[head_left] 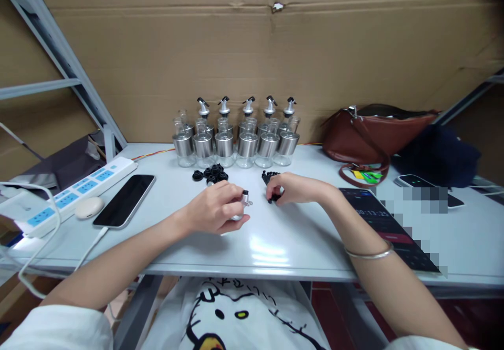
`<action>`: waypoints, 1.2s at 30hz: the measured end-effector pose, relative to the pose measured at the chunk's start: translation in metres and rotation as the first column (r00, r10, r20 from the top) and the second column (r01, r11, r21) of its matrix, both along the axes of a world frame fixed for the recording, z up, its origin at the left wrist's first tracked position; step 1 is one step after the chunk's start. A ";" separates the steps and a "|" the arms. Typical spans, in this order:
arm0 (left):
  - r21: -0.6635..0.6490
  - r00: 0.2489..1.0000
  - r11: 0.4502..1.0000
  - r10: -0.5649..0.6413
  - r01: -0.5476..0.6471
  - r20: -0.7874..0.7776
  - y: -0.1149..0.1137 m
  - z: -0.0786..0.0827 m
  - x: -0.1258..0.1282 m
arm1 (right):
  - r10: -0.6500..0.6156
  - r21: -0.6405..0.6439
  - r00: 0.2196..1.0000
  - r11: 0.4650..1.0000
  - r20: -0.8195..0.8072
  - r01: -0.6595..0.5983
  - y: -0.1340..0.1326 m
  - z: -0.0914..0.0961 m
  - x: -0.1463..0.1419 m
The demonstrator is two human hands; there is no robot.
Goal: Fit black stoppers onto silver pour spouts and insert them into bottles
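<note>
curled fingers (226, 190) of my left hand (210, 211) are closed round a small bottle (244, 199), which lies on its side in my grip just above the table (275, 245), neck pointing right toward my other hand. the fingertips (272, 191) of my right hand (295, 188) are pinched shut on what looks like one black stopper (274, 198), at the near edge of a small scatter of loose stoppers (269, 177). just behind my left knuckles sits a heap of black rings (210, 174). what i'd worry about: the bottle is smooth glass and steel held sideways, so a slack grip could let it roll on this slick top toward the front edge. the stopper is tiny, so a clumsy pinch could flick it off among the others. my right forearm crosses the corner of a dark tablet (388, 229), and a careless sweep could shove it. at the back stand the other bottles (236, 142), packed close, so i judge one knock could topple several. they all look empty: clear glass above steel sleeves, the rear five topped with pourers, the front ones open-necked. a brown bag (370, 135) rests to the right, and i cannot tell what is in it.
</note>
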State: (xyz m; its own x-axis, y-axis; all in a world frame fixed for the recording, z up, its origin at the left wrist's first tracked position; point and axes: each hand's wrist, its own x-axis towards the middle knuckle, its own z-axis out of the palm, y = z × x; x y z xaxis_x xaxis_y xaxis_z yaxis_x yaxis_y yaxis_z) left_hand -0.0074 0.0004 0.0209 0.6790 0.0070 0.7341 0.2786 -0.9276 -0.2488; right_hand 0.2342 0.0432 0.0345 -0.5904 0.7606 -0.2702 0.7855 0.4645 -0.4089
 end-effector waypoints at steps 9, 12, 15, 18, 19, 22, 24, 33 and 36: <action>-0.001 1.000 1.000 -0.003 0.003 0.001 -0.001 0.000 0.000 | 0.001 0.049 0.999 0.999 -0.048 0.002 -0.003 -0.003 -0.006; -0.006 1.000 1.000 -0.004 0.004 0.011 -0.001 0.000 0.000 | 0.008 0.071 0.999 0.997 -0.047 -0.005 -0.003 -0.004 -0.007; -0.007 1.000 1.000 -0.007 0.007 0.015 -0.001 0.001 0.000 | 0.014 0.068 0.999 0.998 -0.033 -0.012 -0.002 -0.004 -0.006; -0.011 1.000 1.000 -0.006 0.006 0.014 -0.001 0.001 0.000 | 0.033 0.056 0.999 0.998 -0.014 -0.033 -0.002 -0.002 -0.005; -0.011 1.000 1.000 -0.006 0.006 0.015 -0.001 0.001 0.000 | 0.038 0.054 0.999 0.998 -0.007 -0.037 -0.002 -0.002 -0.005; -0.007 1.000 1.000 -0.009 0.009 0.016 -0.001 0.001 0.000 | 0.044 0.053 0.999 0.998 0.018 -0.045 -0.003 0.000 -0.005; -0.002 1.000 1.000 -0.015 0.015 0.015 -0.001 0.000 0.000 | 0.049 0.055 0.998 0.997 0.027 -0.050 -0.004 0.001 -0.005; -0.215 1.000 0.977 0.001 -0.001 -0.001 -0.001 0.000 0.001 | 0.011 0.435 0.964 0.894 -0.266 0.110 -0.006 0.005 -0.011; -0.280 1.000 0.960 0.010 -0.018 -0.030 0.000 -0.002 0.001 | 0.127 0.572 0.888 0.803 -0.442 0.170 -0.015 0.009 -0.021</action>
State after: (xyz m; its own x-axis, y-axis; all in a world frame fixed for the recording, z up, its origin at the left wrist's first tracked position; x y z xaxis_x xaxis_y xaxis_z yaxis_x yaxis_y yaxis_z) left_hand -0.0068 0.0008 0.0191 0.6972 0.2200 0.6823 0.2892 -0.9572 0.0131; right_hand 0.2128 0.0283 0.0433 -0.5105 0.6929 0.5092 0.6016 0.7109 -0.3642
